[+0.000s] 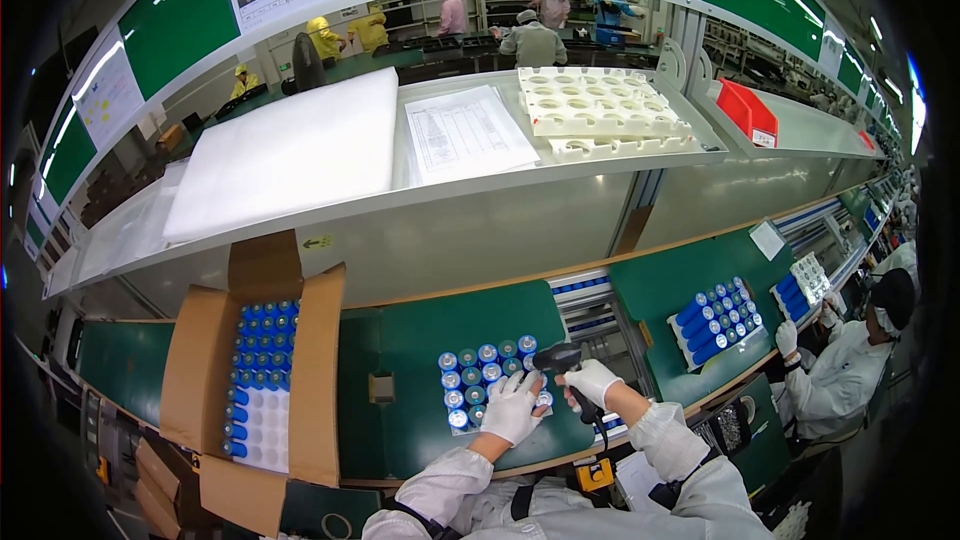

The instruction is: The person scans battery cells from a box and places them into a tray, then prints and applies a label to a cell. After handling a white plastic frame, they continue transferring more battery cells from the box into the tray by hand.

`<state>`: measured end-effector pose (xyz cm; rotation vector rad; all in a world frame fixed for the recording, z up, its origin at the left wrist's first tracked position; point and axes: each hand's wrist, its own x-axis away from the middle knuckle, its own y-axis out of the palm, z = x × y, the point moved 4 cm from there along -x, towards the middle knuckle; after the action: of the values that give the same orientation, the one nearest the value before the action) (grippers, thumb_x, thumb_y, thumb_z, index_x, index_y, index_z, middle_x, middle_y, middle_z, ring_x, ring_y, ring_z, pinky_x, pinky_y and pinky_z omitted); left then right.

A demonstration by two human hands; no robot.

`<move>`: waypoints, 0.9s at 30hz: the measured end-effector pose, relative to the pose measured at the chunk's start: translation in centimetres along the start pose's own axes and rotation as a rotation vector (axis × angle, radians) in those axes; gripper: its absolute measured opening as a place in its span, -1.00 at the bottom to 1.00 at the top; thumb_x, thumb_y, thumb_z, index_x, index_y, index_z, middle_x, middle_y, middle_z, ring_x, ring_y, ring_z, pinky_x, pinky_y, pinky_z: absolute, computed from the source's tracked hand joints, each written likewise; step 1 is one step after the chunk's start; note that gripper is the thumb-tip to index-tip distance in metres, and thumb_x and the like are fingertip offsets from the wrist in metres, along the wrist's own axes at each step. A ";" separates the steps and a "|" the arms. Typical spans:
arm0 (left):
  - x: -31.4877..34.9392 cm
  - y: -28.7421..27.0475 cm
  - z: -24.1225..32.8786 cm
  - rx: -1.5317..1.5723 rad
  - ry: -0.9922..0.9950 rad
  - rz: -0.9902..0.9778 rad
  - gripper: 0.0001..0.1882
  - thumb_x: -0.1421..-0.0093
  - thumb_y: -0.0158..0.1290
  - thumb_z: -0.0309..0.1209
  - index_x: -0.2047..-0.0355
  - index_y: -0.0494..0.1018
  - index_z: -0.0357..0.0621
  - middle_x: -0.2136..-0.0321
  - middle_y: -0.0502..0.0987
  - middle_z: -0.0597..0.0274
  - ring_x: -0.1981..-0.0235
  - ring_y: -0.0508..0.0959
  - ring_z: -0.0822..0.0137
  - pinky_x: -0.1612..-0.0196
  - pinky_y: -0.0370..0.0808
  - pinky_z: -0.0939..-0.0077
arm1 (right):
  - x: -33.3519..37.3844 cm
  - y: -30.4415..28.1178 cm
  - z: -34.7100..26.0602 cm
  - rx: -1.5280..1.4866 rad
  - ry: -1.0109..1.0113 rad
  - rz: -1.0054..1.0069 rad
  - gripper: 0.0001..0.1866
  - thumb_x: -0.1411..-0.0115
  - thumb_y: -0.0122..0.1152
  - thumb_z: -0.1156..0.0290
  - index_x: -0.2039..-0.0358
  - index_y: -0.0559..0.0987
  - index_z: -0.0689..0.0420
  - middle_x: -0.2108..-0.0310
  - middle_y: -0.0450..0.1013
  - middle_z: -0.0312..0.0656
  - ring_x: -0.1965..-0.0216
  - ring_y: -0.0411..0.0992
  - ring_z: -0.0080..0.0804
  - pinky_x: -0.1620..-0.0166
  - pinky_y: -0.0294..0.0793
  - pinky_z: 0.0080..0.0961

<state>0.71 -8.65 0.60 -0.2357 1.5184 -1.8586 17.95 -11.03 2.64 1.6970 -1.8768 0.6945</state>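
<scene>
On the green work surface stands a block of blue cylindrical battery cells [473, 377], upright in rows with their metal ends up, in a pale holder. My left hand [513, 408], in a white glove, lies over the near right part of the block with its fingers spread. The cells under it are hidden. In my white-gloved right hand [592, 381] is a black pistol-grip barcode scanner [558, 356], its head above the block's right edge. A dark cable hangs below its handle.
At left stands an open cardboard box [316, 380] of blue cells and a white tray. Another cell block [715, 320] sits right, near a co-worker [845, 370]. The shelf above carries white foam [290, 155], papers [465, 130], cell holders [605, 105] and a red bin [745, 112].
</scene>
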 end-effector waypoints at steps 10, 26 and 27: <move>-0.8 0.1 -1.1 0.131 -0.145 -0.019 -0.59 -0.11 0.08 -0.26 0.00 0.46 0.03 0.11 0.52 0.16 -0.04 0.39 0.02 -0.05 0.31 0.04 | 1.3 0.2 2.4 -0.067 0.056 0.003 -0.83 -0.21 0.11 0.43 0.25 0.55 0.24 0.57 0.43 -0.21 0.58 0.44 -0.40 0.51 0.47 -0.44; -1.1 2.9 -4.3 0.295 -0.212 0.187 -0.50 0.07 0.04 -0.62 0.09 0.54 0.12 0.49 0.43 0.22 0.24 0.43 0.10 0.16 0.37 0.22 | 4.2 0.3 4.9 0.018 0.071 0.022 -0.82 -0.18 0.17 0.40 0.33 0.59 0.26 0.59 0.43 -0.26 0.62 0.43 -0.47 0.56 0.46 -0.49; -1.0 2.9 -4.4 0.281 -0.210 0.186 -0.50 0.06 0.04 -0.62 0.09 0.54 0.12 0.46 0.44 0.20 0.25 0.43 0.10 0.16 0.37 0.22 | 4.5 0.4 5.3 0.006 0.076 0.016 -0.82 -0.18 0.16 0.40 0.31 0.59 0.26 0.58 0.44 -0.26 0.62 0.43 -0.48 0.55 0.46 -0.50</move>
<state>0.22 -4.75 -2.98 -0.1473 1.0863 -1.8099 16.97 -17.91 1.76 1.6371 -1.8398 0.7611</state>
